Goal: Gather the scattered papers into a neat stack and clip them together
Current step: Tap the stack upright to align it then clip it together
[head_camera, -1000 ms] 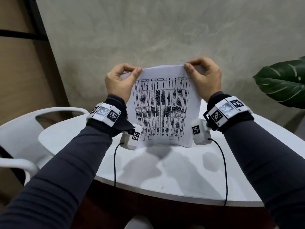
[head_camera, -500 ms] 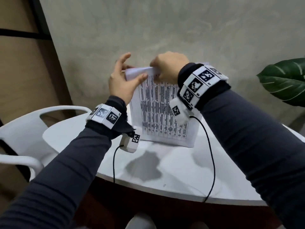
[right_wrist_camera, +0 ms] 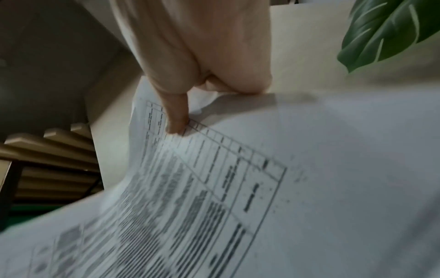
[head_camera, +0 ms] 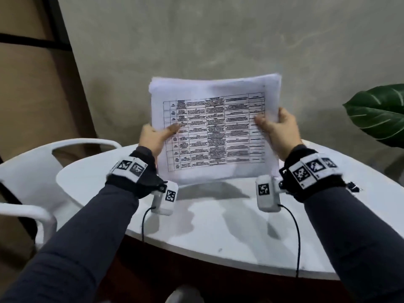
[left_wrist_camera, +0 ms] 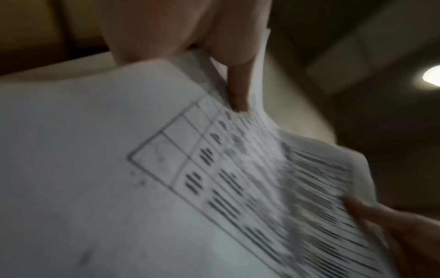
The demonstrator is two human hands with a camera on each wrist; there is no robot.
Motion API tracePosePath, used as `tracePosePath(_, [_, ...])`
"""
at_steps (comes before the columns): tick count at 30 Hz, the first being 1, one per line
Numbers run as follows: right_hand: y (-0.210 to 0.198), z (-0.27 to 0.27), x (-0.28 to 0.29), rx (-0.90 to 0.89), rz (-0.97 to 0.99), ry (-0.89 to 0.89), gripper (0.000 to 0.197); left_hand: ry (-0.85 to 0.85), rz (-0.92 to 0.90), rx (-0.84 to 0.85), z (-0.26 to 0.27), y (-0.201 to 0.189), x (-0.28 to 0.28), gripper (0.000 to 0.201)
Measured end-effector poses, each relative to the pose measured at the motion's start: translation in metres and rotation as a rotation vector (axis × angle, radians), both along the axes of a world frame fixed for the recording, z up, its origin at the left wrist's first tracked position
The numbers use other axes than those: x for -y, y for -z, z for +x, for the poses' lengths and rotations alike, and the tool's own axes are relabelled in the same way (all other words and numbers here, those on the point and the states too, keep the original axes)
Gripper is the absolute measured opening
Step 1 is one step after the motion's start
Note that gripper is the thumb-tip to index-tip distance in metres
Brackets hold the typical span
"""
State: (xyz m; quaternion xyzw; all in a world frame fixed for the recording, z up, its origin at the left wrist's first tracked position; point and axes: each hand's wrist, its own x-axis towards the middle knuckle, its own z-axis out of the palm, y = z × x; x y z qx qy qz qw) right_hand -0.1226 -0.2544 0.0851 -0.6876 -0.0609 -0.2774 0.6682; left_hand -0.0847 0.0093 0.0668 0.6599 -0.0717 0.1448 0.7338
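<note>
A stack of white papers (head_camera: 215,130) with a printed table on the top sheet stands upright in landscape, its lower long edge at the round white table (head_camera: 218,232). My left hand (head_camera: 156,136) grips the stack's left edge, thumb on the front. My right hand (head_camera: 276,125) grips the right edge the same way. In the left wrist view the papers (left_wrist_camera: 166,169) fill the frame with my thumb (left_wrist_camera: 238,90) pressed on them. The right wrist view shows the papers (right_wrist_camera: 238,188) under my thumb (right_wrist_camera: 176,120). No clip is visible.
A white chair (head_camera: 32,171) stands at the table's left. A large green leaf (head_camera: 378,114) reaches in from the right. A grey wall (head_camera: 218,40) rises behind the table. Cables hang from both wrist cameras over the table's front edge.
The stack has been turned from portrait to landscape. My right hand, which crossed over to the top left edge, has returned to the right edge; my left hand has slid down the left edge.
</note>
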Motion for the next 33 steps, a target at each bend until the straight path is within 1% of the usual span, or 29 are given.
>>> tracePosePath(2, [0.013,-0.002,-0.002,-0.005,0.048,-0.022,0.015,-0.063,0.032,0.081,-0.006,0.000,0.012,0.026])
tracePosePath(3, [0.020,-0.003,-0.001,-0.013,0.075,-0.049,0.013,-0.049,0.050,0.085,-0.007,0.004,0.013,0.034])
tracePosePath(4, [0.026,-0.004,0.001,-0.036,0.090,-0.075,0.014,-0.032,0.056,0.065,-0.008,0.008,0.011,0.049])
tracePosePath(5, [0.033,-0.006,0.004,-0.077,0.081,-0.096,0.019,0.020,0.060,0.018,-0.006,0.015,0.007,0.067])
tracePosePath(6, [0.040,-0.008,0.008,-0.135,0.055,-0.102,0.022,0.085,0.089,-0.024,-0.009,0.020,0.002,0.078])
tracePosePath(7, [0.046,-0.009,0.012,-0.192,0.026,-0.095,0.021,0.124,0.120,-0.053,-0.007,0.028,-0.005,0.080])
tracePosePath(9, [0.052,-0.012,0.016,-0.257,-0.011,-0.078,0.022,0.176,0.127,-0.107,-0.004,0.041,-0.013,0.073])
tracePosePath(11, [0.050,-0.012,0.012,-0.258,-0.023,-0.067,0.019,0.207,0.086,-0.170,-0.006,0.046,-0.013,0.059])
tracePosePath(14, [0.045,-0.009,0.005,-0.253,-0.021,-0.066,0.017,0.164,0.042,-0.176,-0.005,0.051,-0.012,0.046])
tracePosePath(15, [0.045,-0.008,0.003,-0.261,-0.013,-0.057,0.021,0.141,0.037,-0.162,-0.004,0.053,-0.011,0.042])
tracePosePath(16, [0.045,-0.008,0.002,-0.259,-0.023,0.001,0.028,0.125,0.038,-0.140,-0.003,0.054,-0.011,0.037])
tracePosePath(17, [0.045,-0.006,0.002,-0.234,-0.085,0.143,0.040,0.110,0.043,-0.117,-0.004,0.053,-0.011,0.031])
tracePosePath(18, [0.041,-0.006,0.000,-0.172,-0.198,0.354,0.055,0.100,0.057,-0.090,-0.005,0.051,-0.009,0.028])
tracePosePath(19, [0.036,-0.009,-0.004,-0.064,-0.348,0.557,0.068,0.090,0.080,-0.056,-0.007,0.047,-0.006,0.027])
tracePosePath(20, [0.026,-0.014,-0.012,0.078,-0.528,0.690,0.077,0.084,0.111,-0.011,-0.009,0.042,-0.003,0.026])
tracePosePath(21, [0.014,-0.018,-0.023,0.206,-0.720,0.728,0.083,0.083,0.152,0.043,-0.011,0.034,0.001,0.026])
tracePosePath(22, [0.001,-0.022,-0.035,0.272,-0.900,0.680,0.086,0.089,0.203,0.098,-0.013,0.025,0.005,0.030])
tracePosePath(23, [-0.014,-0.024,-0.046,0.267,-1.043,0.578,0.087,0.104,0.262,0.157,-0.015,0.016,0.011,0.035])
tracePosePath(24, [-0.027,-0.022,-0.054,0.202,-1.151,0.458,0.082,0.110,0.327,0.211,-0.016,0.008,0.016,0.037])
tracePosePath(25, [-0.039,-0.019,-0.060,0.121,-1.218,0.365,0.069,0.102,0.387,0.260,-0.015,0.001,0.019,0.036])
tracePosePath(26, [-0.047,-0.016,-0.063,0.068,-1.242,0.295,0.052,0.085,0.419,0.301,-0.016,-0.005,0.021,0.033])
tracePosePath(27, [-0.053,-0.014,-0.063,0.054,-1.216,0.249,0.037,0.050,0.415,0.343,-0.016,-0.007,0.020,0.028])
tracePosePath(28, [-0.056,-0.011,-0.059,0.065,-1.134,0.191,0.026,-0.027,0.409,0.399,-0.016,-0.009,0.017,0.026])
tracePosePath(29, [-0.057,-0.011,-0.054,0.071,-0.988,0.128,0.015,-0.168,0.432,0.457,-0.015,-0.011,0.012,0.032])
tracePosePath(30, [-0.057,-0.011,-0.046,0.086,-0.808,0.050,0.006,-0.323,0.469,0.497,-0.013,-0.011,0.007,0.050])
tracePosePath(31, [-0.057,-0.012,-0.040,0.099,-0.631,-0.006,0.015,-0.454,0.465,0.492,-0.008,-0.009,-0.001,0.075])
tracePosePath(32, [-0.055,-0.012,-0.032,0.105,-0.469,-0.060,0.022,-0.482,0.412,0.419,-0.005,-0.008,-0.007,0.097])
tracePosePath(33, [-0.053,-0.014,-0.028,0.086,-0.343,-0.096,0.022,-0.389,0.300,0.303,-0.007,-0.009,-0.009,0.110])
